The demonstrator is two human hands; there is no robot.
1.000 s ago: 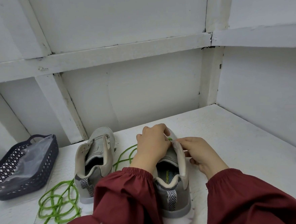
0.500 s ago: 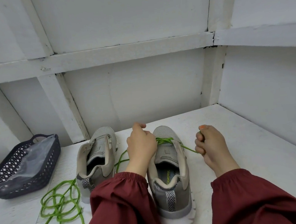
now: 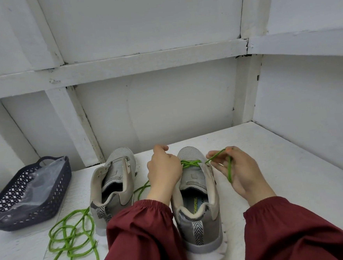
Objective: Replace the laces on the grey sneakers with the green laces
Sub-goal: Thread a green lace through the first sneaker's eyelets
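Since half a second ago the right hand point(image 3: 238, 174) has turned palm-up and eased out of a tight fist. The bright green round cord lace point(image 3: 189, 163) now runs slack from the eyelet, up to a pinch between thumb and forefinger, then down across the palm. The left hand point(image 3: 163, 171) has barely moved. It is curled into a fist against the near side of the shoe, and the lace's crossing disappears under its fingers, so it appears to grip the other end.

That lace crosses only the lowest eyelets of a grey mesh sneaker with a white sole point(image 3: 199, 215), which stands heel toward the front edge of the tabletop, about midway along it. Just to its left stands a second grey mesh sneaker, unlaced point(image 3: 113, 186), toe toward the back edge. A loose tangle of green cord point(image 3: 72, 236) lies near the front-left corner, and a strand leads behind the unlaced sneaker toward the left hand. I cannot tell whether it is the same lace. Dark red gathered sleeves point(image 3: 145, 229) cover both forearms.

The white-painted, slightly rough tabletop point(image 3: 280, 162) carries a dark blue perforated plastic basket point(image 3: 25, 203) at its left edge, with a clear plastic bag point(image 3: 42, 175) inside. White panelled walls with raised white battens point(image 3: 165, 110) close off the back and right edges and meet at the back-right corner.
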